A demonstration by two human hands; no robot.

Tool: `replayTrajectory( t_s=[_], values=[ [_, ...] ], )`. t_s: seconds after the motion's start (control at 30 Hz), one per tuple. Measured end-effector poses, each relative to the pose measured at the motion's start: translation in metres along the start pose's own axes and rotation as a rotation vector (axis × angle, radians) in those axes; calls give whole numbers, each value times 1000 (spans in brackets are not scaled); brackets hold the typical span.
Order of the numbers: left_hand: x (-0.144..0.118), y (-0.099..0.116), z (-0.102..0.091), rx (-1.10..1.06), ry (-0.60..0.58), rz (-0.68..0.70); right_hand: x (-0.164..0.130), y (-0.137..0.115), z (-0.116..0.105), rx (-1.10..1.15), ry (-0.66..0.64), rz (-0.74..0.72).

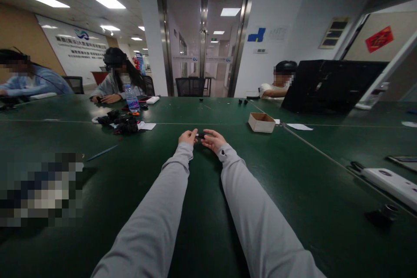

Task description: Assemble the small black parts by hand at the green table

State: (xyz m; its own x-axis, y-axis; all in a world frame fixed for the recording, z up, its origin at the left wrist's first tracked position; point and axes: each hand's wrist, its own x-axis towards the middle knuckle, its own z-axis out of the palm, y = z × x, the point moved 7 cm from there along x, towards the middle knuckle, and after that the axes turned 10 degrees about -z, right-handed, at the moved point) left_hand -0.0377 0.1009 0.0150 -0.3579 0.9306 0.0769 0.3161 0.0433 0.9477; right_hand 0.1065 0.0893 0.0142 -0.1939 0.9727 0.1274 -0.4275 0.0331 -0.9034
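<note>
Far left, a seated person in a light blue top (31, 83) at the dark green table (293, 191); next along, a second seated person in a grey top (112, 84) with hands on the tabletop. Clear plastic water bottle with blue label (132, 100) stands just beside them, a heap of small black parts (120, 124) in front of it on white paper. Thin blue pen (101, 153) lies alone, near left. Centre: left hand (188, 137), grey sleeve, fingertips pinched on the left end of a small black part (200, 135); right hand (212, 140) curled, gripping its right end. Part held between both hands, just above the table; detail too small to tell. Right of hands, small open brown cardboard box (261, 122), white paper sheet (299, 127) near it. Behind, third seated person in a white top (276, 87) beside a black case (329, 84). Far right edge, long white device (392, 184).
</note>
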Motion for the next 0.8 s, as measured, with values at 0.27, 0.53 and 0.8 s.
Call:
replayTrajectory(
  t_s=[0.27, 0.53, 0.8],
  values=[
    [-6, 5, -5, 94, 2, -27, 1, 1, 0, 8, -18, -7],
    [-6, 7, -6, 202, -1, -63, 0, 0, 3, 26, -45, -9],
    [-9, 13, -8, 150, 29, 43, 1, 0, 1, 17, -8, 11]
  ],
)
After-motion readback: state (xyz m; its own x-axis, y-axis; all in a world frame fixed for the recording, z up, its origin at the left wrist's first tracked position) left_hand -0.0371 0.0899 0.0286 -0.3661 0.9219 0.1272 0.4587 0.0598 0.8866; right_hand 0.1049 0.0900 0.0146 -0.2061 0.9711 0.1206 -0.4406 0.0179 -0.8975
